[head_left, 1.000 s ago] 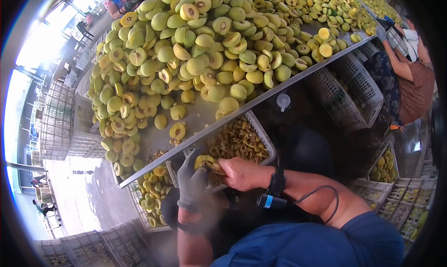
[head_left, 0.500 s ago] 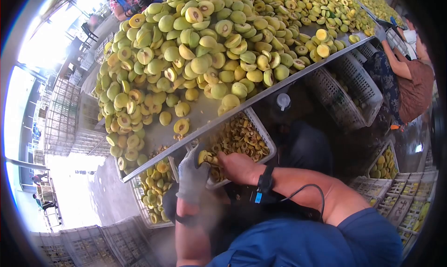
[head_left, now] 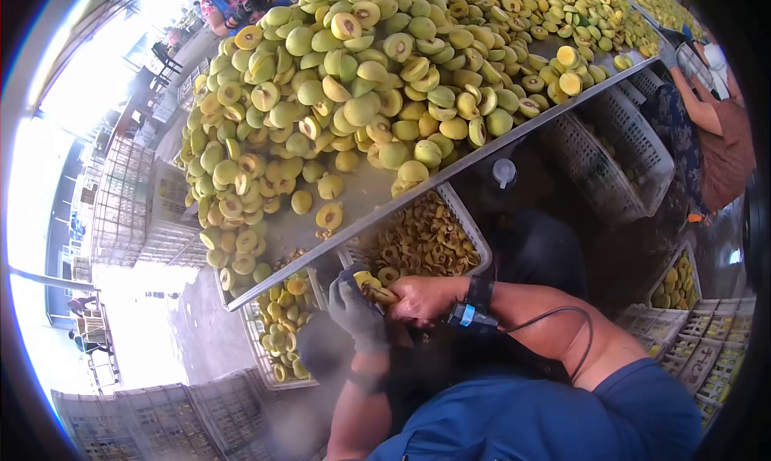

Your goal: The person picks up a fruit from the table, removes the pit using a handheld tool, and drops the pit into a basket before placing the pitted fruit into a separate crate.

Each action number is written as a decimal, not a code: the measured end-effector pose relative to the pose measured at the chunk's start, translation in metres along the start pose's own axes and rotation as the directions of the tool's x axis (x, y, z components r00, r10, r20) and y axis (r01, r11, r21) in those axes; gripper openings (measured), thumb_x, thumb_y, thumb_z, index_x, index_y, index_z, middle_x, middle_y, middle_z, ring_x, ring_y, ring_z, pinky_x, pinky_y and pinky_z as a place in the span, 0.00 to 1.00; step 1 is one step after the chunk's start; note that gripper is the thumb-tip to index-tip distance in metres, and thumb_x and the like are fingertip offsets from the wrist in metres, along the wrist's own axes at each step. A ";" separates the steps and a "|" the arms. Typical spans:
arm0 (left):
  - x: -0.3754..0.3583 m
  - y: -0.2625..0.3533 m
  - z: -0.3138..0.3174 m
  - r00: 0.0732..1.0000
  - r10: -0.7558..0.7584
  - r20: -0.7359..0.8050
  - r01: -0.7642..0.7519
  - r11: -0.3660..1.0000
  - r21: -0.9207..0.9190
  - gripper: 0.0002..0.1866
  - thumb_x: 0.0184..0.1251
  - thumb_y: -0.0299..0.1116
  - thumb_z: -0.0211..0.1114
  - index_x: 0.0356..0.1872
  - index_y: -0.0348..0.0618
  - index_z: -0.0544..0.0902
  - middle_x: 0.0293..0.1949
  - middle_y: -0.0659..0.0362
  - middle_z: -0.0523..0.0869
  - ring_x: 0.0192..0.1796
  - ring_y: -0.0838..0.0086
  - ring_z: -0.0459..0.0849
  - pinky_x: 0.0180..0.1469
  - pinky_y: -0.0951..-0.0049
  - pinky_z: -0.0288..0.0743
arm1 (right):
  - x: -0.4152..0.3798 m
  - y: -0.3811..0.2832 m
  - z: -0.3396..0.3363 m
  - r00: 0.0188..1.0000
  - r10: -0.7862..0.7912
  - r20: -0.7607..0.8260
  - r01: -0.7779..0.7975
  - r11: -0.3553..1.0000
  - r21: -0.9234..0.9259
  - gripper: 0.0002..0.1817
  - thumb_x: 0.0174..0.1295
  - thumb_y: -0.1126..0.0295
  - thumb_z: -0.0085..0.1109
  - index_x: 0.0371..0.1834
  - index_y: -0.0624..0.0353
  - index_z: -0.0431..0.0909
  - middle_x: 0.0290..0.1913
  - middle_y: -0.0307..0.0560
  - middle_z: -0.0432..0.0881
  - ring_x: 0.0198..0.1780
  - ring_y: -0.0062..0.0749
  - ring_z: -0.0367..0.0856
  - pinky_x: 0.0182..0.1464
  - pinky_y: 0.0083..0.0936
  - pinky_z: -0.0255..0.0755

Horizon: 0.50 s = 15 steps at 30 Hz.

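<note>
A grey glove covers my left hand (head_left: 353, 312), which is closed around a yellow-green fruit half (head_left: 365, 279). Bare and pressed against it is my right hand (head_left: 422, 299), its fingers closed at the cut side of the fruit; whether a tool is in them is hidden. Just beyond both hands, a white crate (head_left: 484, 252) holds brown and yellow scraps (head_left: 426, 236). Halved green fruits (head_left: 361, 112) are heaped on the metal table (head_left: 365, 196) above. Left of my gloved hand, another crate (head_left: 261, 356) holds fruit pieces.
The table's raised metal edge (head_left: 450, 172) runs diagonally past my hands. White crates (head_left: 614, 156) stand below it at right, with more stacked crates (head_left: 691, 340) lower right. A person in brown (head_left: 723, 152) sits at right; another person (head_left: 241, 3) is across the table.
My hands have moved slightly right and closer to my body, away from over the scrap crate. The fruit half stays between them. The whole view has shifted a little.
</note>
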State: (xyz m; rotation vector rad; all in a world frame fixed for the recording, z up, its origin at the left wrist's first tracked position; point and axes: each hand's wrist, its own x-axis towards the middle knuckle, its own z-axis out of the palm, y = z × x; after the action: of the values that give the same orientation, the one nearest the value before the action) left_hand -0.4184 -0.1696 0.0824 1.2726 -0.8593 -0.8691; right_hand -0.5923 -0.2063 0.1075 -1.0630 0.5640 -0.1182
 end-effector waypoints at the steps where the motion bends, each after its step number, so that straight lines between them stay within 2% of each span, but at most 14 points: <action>1: -0.001 0.004 0.002 1.000 -0.009 -0.007 0.009 1.000 -0.030 0.19 0.82 0.40 0.57 0.52 0.31 0.86 0.45 0.54 0.90 0.44 0.70 0.87 0.50 0.70 0.82 | 0.000 0.005 0.002 0.997 -0.019 0.071 0.010 0.991 0.131 0.08 0.74 0.67 0.59 0.37 0.58 0.78 0.24 0.37 0.78 0.23 0.23 0.77 0.26 0.28 0.70; 2: 0.007 0.011 -0.001 0.988 -0.019 0.152 0.013 0.999 0.042 0.20 0.82 0.42 0.57 0.43 0.30 0.85 0.42 0.53 0.90 0.42 0.71 0.86 0.48 0.72 0.79 | 0.002 0.013 0.006 0.989 -0.046 0.141 0.008 0.966 0.260 0.11 0.76 0.66 0.59 0.34 0.56 0.74 0.23 0.37 0.75 0.20 0.20 0.73 0.23 0.25 0.67; 3: 0.009 0.014 0.001 0.983 -0.014 0.183 0.003 0.998 0.059 0.21 0.82 0.43 0.57 0.43 0.30 0.85 0.43 0.53 0.90 0.42 0.71 0.86 0.48 0.72 0.79 | 0.001 0.013 0.009 0.975 -0.085 0.204 0.000 0.924 0.382 0.15 0.78 0.64 0.58 0.31 0.54 0.71 0.21 0.37 0.73 0.16 0.17 0.69 0.19 0.23 0.63; 4: 0.011 0.015 0.003 0.977 -0.006 0.214 -0.011 0.997 0.075 0.22 0.82 0.43 0.56 0.43 0.30 0.86 0.43 0.53 0.90 0.42 0.71 0.86 0.48 0.71 0.79 | -0.005 0.006 0.012 0.986 -0.081 0.147 0.044 0.969 0.241 0.17 0.80 0.62 0.57 0.30 0.55 0.69 0.20 0.35 0.70 0.17 0.18 0.68 0.20 0.22 0.64; 5: 0.013 0.016 0.005 0.969 0.001 0.246 -0.024 0.996 0.089 0.23 0.83 0.44 0.55 0.43 0.30 0.86 0.43 0.52 0.90 0.42 0.70 0.86 0.48 0.71 0.79 | -0.003 0.007 0.009 0.978 -0.091 0.190 0.035 0.959 0.280 0.17 0.80 0.63 0.56 0.30 0.55 0.69 0.19 0.34 0.69 0.17 0.18 0.68 0.20 0.22 0.63; 6: 0.017 0.014 0.000 0.943 0.066 0.326 -0.123 0.980 0.159 0.23 0.82 0.44 0.55 0.45 0.30 0.86 0.43 0.52 0.90 0.43 0.70 0.86 0.48 0.71 0.80 | -0.003 0.011 0.010 0.968 -0.104 0.229 0.025 0.946 0.324 0.17 0.80 0.63 0.56 0.30 0.54 0.69 0.19 0.33 0.69 0.16 0.17 0.67 0.20 0.21 0.62; 7: 0.020 0.012 -0.002 0.943 0.081 0.323 -0.145 0.973 0.178 0.22 0.82 0.43 0.56 0.47 0.29 0.86 0.43 0.52 0.90 0.43 0.70 0.86 0.48 0.70 0.80 | -0.003 0.013 0.010 0.957 -0.118 0.265 0.013 0.930 0.368 0.17 0.80 0.63 0.55 0.30 0.54 0.69 0.18 0.32 0.68 0.16 0.17 0.66 0.19 0.20 0.62; 10: 0.030 0.010 -0.004 0.964 0.101 0.245 -0.133 0.984 0.118 0.18 0.81 0.39 0.58 0.51 0.30 0.85 0.44 0.52 0.90 0.44 0.67 0.88 0.49 0.68 0.81 | -0.007 0.000 0.002 0.980 -0.049 0.191 0.023 0.990 0.137 0.13 0.78 0.65 0.56 0.32 0.55 0.74 0.21 0.32 0.71 0.19 0.16 0.69 0.20 0.20 0.63; 11: 0.033 0.012 -0.006 0.982 0.066 0.176 -0.072 0.997 0.032 0.16 0.80 0.36 0.58 0.51 0.31 0.85 0.43 0.52 0.90 0.44 0.64 0.89 0.48 0.66 0.82 | -0.008 -0.002 0.003 0.981 -0.067 0.184 0.030 0.980 0.196 0.13 0.78 0.64 0.56 0.33 0.55 0.76 0.22 0.32 0.71 0.19 0.16 0.69 0.20 0.20 0.62; 13: 0.040 0.026 -0.016 0.995 0.061 0.078 -0.063 0.998 0.026 0.16 0.81 0.36 0.57 0.53 0.32 0.85 0.44 0.52 0.90 0.45 0.64 0.89 0.49 0.65 0.82 | -0.011 0.000 0.003 0.976 -0.099 0.193 0.036 0.952 0.304 0.13 0.78 0.63 0.57 0.34 0.56 0.79 0.22 0.32 0.72 0.19 0.15 0.68 0.21 0.19 0.61; 14: 0.041 0.035 -0.022 0.995 0.090 0.050 -0.095 0.989 0.112 0.19 0.82 0.39 0.56 0.55 0.31 0.84 0.45 0.52 0.89 0.45 0.66 0.88 0.50 0.66 0.82 | -0.006 0.003 -0.008 0.983 -0.061 0.174 0.038 0.990 0.133 0.11 0.74 0.65 0.59 0.39 0.62 0.83 0.24 0.37 0.78 0.21 0.23 0.74 0.24 0.26 0.68; 15: 0.043 0.042 -0.040 0.995 0.088 0.046 -0.095 0.980 0.177 0.20 0.83 0.40 0.55 0.55 0.31 0.84 0.46 0.52 0.89 0.46 0.67 0.87 0.52 0.67 0.82 | 0.012 0.031 -0.013 0.979 -0.153 -0.138 0.117 0.963 -0.244 0.12 0.69 0.65 0.61 0.42 0.64 0.83 0.26 0.46 0.82 0.26 0.31 0.79 0.32 0.34 0.73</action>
State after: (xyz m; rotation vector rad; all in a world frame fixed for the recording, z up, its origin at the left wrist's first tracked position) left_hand -0.3612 -0.1877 0.1222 1.3640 -1.0375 -0.7576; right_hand -0.5934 -0.2058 0.0720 -1.3319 0.6571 -0.2614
